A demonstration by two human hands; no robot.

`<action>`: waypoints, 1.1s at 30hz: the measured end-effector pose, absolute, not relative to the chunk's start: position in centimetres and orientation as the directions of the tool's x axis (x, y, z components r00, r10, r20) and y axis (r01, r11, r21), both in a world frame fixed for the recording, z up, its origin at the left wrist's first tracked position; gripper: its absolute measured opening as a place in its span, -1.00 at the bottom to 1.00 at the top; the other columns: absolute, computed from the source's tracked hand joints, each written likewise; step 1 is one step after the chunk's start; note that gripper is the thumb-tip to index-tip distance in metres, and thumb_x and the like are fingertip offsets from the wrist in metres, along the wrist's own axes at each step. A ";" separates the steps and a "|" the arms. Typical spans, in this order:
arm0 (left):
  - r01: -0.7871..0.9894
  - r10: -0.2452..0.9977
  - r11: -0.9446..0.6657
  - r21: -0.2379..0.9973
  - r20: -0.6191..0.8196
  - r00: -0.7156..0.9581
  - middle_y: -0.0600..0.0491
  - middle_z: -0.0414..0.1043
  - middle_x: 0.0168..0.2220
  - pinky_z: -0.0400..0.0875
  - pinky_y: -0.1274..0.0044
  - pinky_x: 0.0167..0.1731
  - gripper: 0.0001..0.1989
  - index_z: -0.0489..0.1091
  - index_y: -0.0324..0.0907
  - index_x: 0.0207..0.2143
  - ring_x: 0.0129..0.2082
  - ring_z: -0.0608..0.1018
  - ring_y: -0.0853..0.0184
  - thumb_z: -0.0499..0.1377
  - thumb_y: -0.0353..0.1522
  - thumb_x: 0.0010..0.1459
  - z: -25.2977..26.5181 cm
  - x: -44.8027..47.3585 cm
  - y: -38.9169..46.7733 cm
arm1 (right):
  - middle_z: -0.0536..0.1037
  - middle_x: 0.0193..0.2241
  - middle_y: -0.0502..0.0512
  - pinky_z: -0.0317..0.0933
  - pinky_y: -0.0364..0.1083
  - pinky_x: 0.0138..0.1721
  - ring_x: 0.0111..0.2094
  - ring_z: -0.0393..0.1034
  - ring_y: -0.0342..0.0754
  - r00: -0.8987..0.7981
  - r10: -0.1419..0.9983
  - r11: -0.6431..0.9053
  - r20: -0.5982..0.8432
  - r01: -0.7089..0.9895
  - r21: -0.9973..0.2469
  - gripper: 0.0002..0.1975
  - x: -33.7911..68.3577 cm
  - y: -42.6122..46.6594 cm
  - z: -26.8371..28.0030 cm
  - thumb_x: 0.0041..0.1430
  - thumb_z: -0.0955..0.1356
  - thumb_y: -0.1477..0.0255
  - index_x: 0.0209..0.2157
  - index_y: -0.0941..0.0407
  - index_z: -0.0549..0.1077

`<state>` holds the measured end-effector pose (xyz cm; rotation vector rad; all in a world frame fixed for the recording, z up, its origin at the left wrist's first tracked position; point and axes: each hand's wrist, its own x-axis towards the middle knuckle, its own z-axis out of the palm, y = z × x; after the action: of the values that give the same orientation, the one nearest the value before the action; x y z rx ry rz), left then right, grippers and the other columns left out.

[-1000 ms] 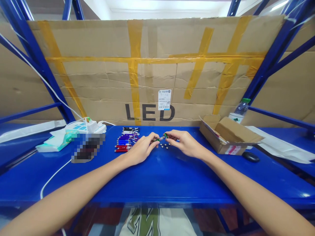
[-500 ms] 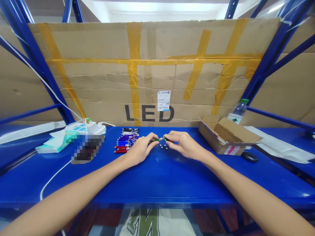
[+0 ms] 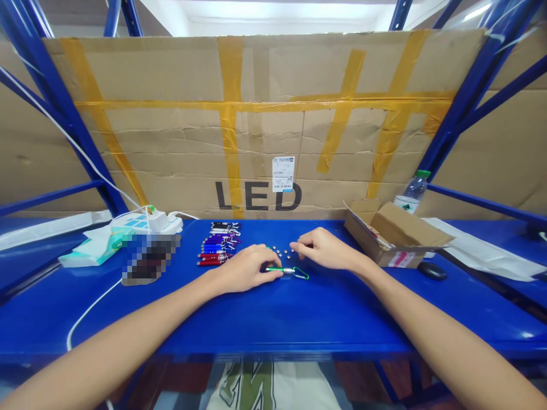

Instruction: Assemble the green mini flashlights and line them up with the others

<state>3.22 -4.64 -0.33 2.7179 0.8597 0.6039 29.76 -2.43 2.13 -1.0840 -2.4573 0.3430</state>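
Note:
Between the thumb and fingers of my left hand (image 3: 250, 269) is a small green keychain flashlight (image 3: 287, 271), low over the blue tabletop. Its silver end points right and carries a green carabiner clip (image 3: 301, 274). Just beyond it lie several small round button cells (image 3: 286, 255). My right hand (image 3: 323, 249) is beside these cells, its fingers curled and thumb and fingertips close together; whatever they may pinch is too small to make out. Left of my left hand, several similar flashlights (image 3: 213, 256) in red, blue, purple, white and black lie in a row, with clips.
An open cardboard box (image 3: 384, 250) stands at the right, with a black computer mouse (image 3: 433, 270) and a bottle (image 3: 413, 191) near it. A tissue pack (image 3: 92, 250), a power strip (image 3: 164, 222) and a blurred dark object (image 3: 151, 259) are at the left. A cardboard wall (image 3: 188, 165) closes the back.
Both hands were together at the green flashlight. It has come lower and nearer me in my left hand, its clip now showing. My right hand has moved away from it, slightly right.

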 end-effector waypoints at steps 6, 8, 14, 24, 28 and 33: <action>0.512 0.583 -0.812 0.279 0.343 0.737 0.00 0.57 -0.10 0.39 0.39 -0.02 -0.71 0.57 -0.12 -0.07 -0.06 0.56 0.19 0.16 -0.14 0.49 -0.5 3.3 -4.4 | 0.63 -0.29 0.14 0.18 -0.06 -0.21 -0.25 0.47 0.04 -0.572 0.736 0.658 0.363 0.731 -0.182 -0.78 30.5 -0.9 1.0 0.46 0.31 0.43 -0.28 0.11 0.57; 0.631 0.631 -0.761 0.150 0.398 0.666 -0.05 0.55 -0.07 0.38 0.35 -0.01 -0.70 0.55 -0.17 -0.02 -0.06 0.54 0.15 0.07 -0.23 0.54 -0.9 2.8 -3.5 | 0.62 -0.21 0.17 0.24 -0.04 -0.11 -0.15 0.48 0.07 -0.642 0.689 0.716 0.337 0.674 -0.180 -0.83 30.4 -0.9 0.7 0.45 0.33 0.46 -0.16 0.11 0.59; 0.765 0.734 -0.644 0.025 0.302 0.609 -0.10 0.55 -0.13 0.41 0.34 -0.08 -0.83 0.56 -0.21 -0.12 -0.10 0.54 0.09 0.22 -0.30 0.43 -1.5 1.8 -2.0 | 0.62 -0.17 0.16 0.30 -0.03 -0.07 -0.13 0.52 0.06 -0.752 0.626 0.776 0.206 0.573 -0.264 -0.86 29.4 -1.2 -0.1 0.42 0.38 0.48 -0.11 0.10 0.62; 0.539 0.749 -0.659 0.524 0.390 0.536 0.02 0.61 -0.17 0.46 0.43 -0.13 -0.83 0.54 -0.14 -0.05 -0.20 0.61 0.23 0.22 -0.27 0.43 -1.4 3.1 -2.8 | 0.51 -0.22 0.10 0.24 -0.07 -0.15 -0.21 0.42 0.00 -0.740 0.646 0.752 0.186 0.576 -0.321 -0.93 29.6 -1.5 -0.3 0.41 0.36 0.53 -0.20 0.09 0.45; 0.362 0.791 -0.525 0.770 0.286 0.541 0.10 0.61 -0.31 0.46 0.52 -0.34 -0.78 0.47 -0.14 -0.11 -0.44 0.60 0.34 0.29 -0.20 0.34 -1.5 3.6 -3.1 | 0.51 -0.31 0.04 0.19 -0.08 -0.24 -0.31 0.36 -0.04 -0.716 0.657 0.735 0.237 0.537 -0.413 -0.89 29.2 -1.8 0.0 0.40 0.34 0.51 -0.27 0.08 0.37; 0.302 0.792 -0.465 0.832 0.239 0.562 0.07 0.63 -0.32 0.49 0.52 -0.32 -0.71 0.46 -0.17 -0.13 -0.39 0.66 0.30 0.36 -0.17 0.25 -2.1 3.7 -3.0 | 0.55 -0.33 -0.01 0.28 -0.08 -0.22 -0.31 0.42 -0.06 -0.588 0.717 0.649 0.374 0.365 -0.668 -0.87 28.1 -2.6 0.6 0.39 0.39 0.33 -0.23 0.08 0.43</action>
<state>3.75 -3.02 -2.14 2.0235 0.8761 0.8082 28.09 -2.61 0.60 -0.8366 -2.2274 0.7146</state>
